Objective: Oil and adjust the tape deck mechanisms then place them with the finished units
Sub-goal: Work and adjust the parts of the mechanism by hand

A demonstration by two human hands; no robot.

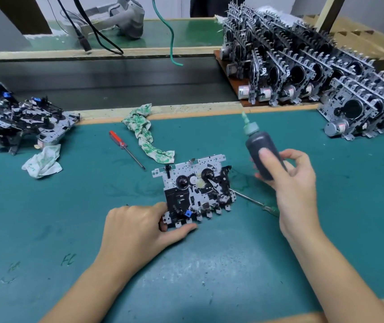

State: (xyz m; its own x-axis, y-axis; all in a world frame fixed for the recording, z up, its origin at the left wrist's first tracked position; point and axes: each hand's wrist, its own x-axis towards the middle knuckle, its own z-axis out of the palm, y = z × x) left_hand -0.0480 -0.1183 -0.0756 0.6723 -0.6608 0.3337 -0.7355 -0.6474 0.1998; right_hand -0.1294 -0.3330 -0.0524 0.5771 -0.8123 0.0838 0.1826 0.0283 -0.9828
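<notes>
**Tape deck oiling station, items in head view**

Tape deck mechanism: flat on green counter, centre. Left hand: grips its near-left corner. Right hand: clamped round dark oil bottle, nozzle up, raised right of mechanism. Finished units: stacked far right. Red screwdriver, rags: behind mechanism.

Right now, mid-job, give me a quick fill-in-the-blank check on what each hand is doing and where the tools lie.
1. The right hand holds the dark oil ____ with its nozzle pointing up.
2. The left hand holds the near-left corner of the tape deck ____ lying flat on the green mat.
3. The screwdriver beside the patterned rag has a ____ handle.

Missing words: bottle; mechanism; red
</notes>
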